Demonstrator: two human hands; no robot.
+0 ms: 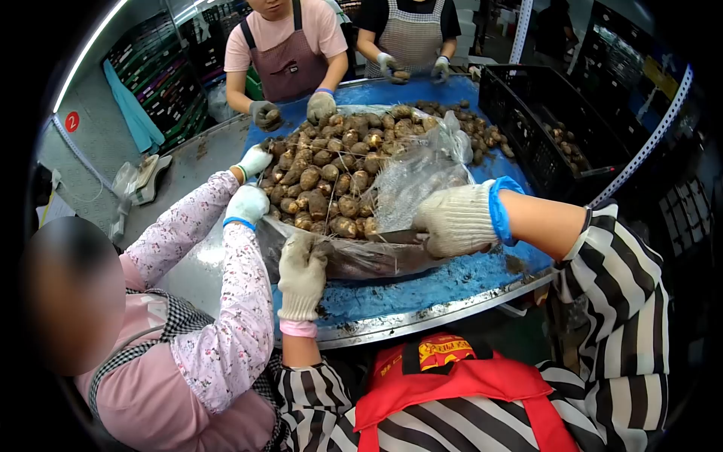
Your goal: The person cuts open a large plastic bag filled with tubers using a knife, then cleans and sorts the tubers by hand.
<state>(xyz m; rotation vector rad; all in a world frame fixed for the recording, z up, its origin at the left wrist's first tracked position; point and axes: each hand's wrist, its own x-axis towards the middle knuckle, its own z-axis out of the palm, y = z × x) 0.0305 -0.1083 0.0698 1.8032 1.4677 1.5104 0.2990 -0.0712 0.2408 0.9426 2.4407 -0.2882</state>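
Observation:
A heap of brown, soil-covered taro roots (331,166) lies in an opened clear plastic bag (422,181) on a blue-covered table. My left hand (301,275), in a cream knit glove with dirty fingertips, is closed on the bag's near edge. My right hand (459,222), gloved with a blue band at the wrist, is closed around what looks like a knife; its dark blade (399,236) points left along the bag's front rim. The handle is hidden in my fist. Loose taro roots (482,132) lie behind the bag at right.
At my left, a co-worker's gloved hands (248,203) touch the bag's left side. Two other people with gloved hands (322,107) stand across the table. A black crate (527,143) with some taro roots stands at right. The metal table edge (407,325) runs before me.

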